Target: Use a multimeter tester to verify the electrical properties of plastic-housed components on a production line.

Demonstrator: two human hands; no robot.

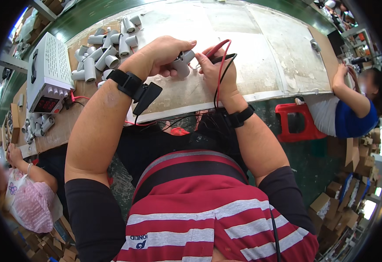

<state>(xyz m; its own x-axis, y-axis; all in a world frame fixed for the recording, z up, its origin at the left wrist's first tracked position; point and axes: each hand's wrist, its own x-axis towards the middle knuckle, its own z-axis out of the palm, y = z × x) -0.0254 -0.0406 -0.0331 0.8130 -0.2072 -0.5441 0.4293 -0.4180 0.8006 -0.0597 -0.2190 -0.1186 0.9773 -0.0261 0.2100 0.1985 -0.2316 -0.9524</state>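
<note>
Yr L hand (170,53) grips a grey cyl. part (181,68), R hand (219,75) red lead (220,44) & black lead (231,57); steady w/ L, guide w/ R.

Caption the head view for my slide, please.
Left hand holding a grey cylindrical part, right hand holding red and black leads, over a pale worktable.

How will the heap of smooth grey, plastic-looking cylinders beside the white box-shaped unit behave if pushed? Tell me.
The heap of cylinders would probably scatter, its pieces being jumbled at odd angles. Those on their sides may well roll, given their rounded walls. Each is perhaps light, judging by its plastic look.
</note>
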